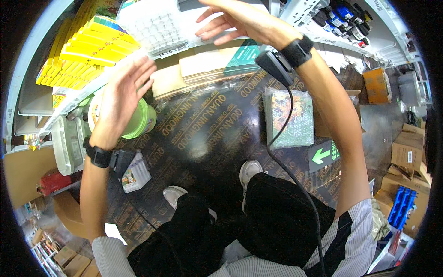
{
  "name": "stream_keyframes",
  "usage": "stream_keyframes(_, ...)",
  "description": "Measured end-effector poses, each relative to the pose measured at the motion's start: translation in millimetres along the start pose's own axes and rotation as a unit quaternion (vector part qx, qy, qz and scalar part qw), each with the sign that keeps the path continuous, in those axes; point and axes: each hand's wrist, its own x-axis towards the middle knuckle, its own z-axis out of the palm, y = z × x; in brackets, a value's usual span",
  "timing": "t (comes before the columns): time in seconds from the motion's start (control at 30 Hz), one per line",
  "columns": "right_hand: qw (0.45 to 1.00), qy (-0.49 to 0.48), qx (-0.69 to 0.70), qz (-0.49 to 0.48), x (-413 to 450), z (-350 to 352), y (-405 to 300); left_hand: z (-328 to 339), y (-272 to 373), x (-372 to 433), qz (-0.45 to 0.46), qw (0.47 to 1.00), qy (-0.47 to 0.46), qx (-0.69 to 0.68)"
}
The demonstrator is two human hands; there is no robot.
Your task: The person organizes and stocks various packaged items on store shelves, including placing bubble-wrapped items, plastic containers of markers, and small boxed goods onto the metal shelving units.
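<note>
My left hand is raised with its fingers apart and holds nothing. It is in front of a shelf with stacked yellow packs, and a light-green plastic bucket shows partly behind it. My right hand reaches over the white shelf, fingers spread and nothing in them. To its left on that shelf is a translucent plastic pack with rows of round shapes. Flat cardboard sheets lie stacked on the floor below. Each wrist wears a black strap with a dark device, and a black cable runs from the right one.
A bubble-wrapped package lies on the floor beside a green-arrow floor sign. Clear plastic containers, a red cylinder and a small white pack are at the left. Cardboard boxes and blue plastic parts line the right.
</note>
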Motion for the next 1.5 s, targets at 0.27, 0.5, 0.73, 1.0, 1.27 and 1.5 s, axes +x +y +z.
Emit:
stream_keyframes(0.27, 0.964, -0.253, -0.048, 0.059, -15.5, 71.0, 88.3, -64.1, 40.5, -69.5, -0.16, 0.931, -0.036, 0.326)
stream_keyframes(0.5, 0.865, -0.484, -0.12, 0.058, -7.7, 210.4, 163.1, -106.2, 45.6, -158.0, -0.147, 0.938, 0.044, 0.312)
stream_keyframes(0.73, 0.878, -0.46, -0.128, 0.032, -11.7, 281.2, 165.4, -169.3, 6.5, -235.3, -0.154, 0.932, 0.123, 0.304)
stream_keyframes(1.0, 0.917, -0.369, -0.138, 0.058, -9.0, 326.3, 186.6, -250.9, -98.1, -283.3, -0.152, 0.866, 0.366, 0.306)
stream_keyframes(1.27, 0.94, -0.284, -0.054, 0.179, 7.6, 360.9, 191.6, -230.8, -149.2, -276.8, -0.199, 0.925, 0.281, 0.162)
stream_keyframes(1.5, 0.926, -0.325, 0.069, 0.177, 4.6, 371.7, 184.3, -212.8, -142.4, -260.8, -0.21, 0.915, 0.295, 0.177)
